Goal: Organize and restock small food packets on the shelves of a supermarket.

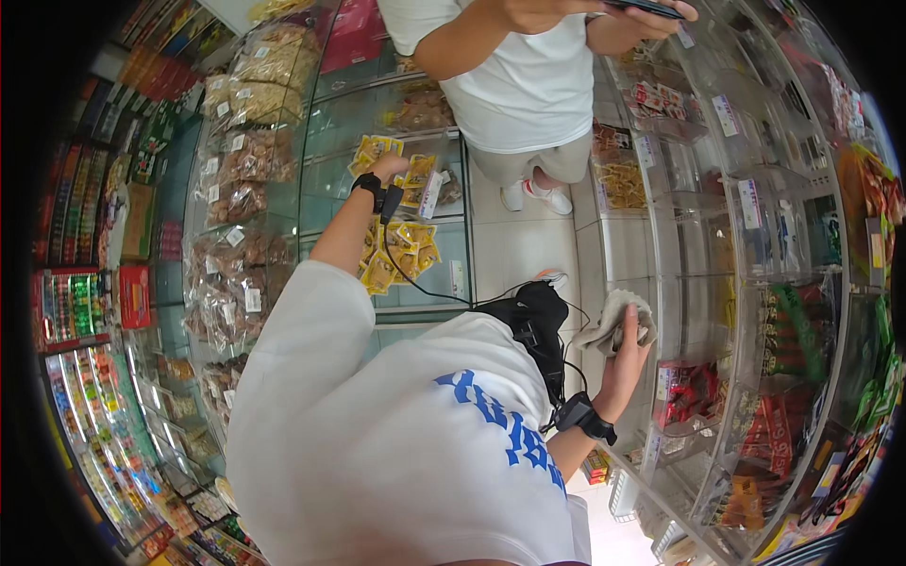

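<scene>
My left hand point(388, 167) is stretched out over small yellow snack packets point(373, 150) on the glass-topped counter. Its fingertips are hard to make out, so I cannot tell whether they grip a packet. More yellow packets point(422, 172) lie just beside it, behind a white tag point(430, 194). A larger spread of yellow packets point(403, 256) sits nearer to me. On the other side of my body, my right hand point(624, 366) grips a crumpled greyish cloth point(614, 322) in front of the clear shelf bins. Both wrists wear black strapped devices with cables.
Another person point(524, 85) stands in the aisle, holding a phone point(648, 8). Bagged dried goods point(248, 166) are stacked along the counter's far side. Clear plastic bins point(697, 237) line the right, some with red packets point(685, 393). A black bag point(527, 322) hangs at my waist.
</scene>
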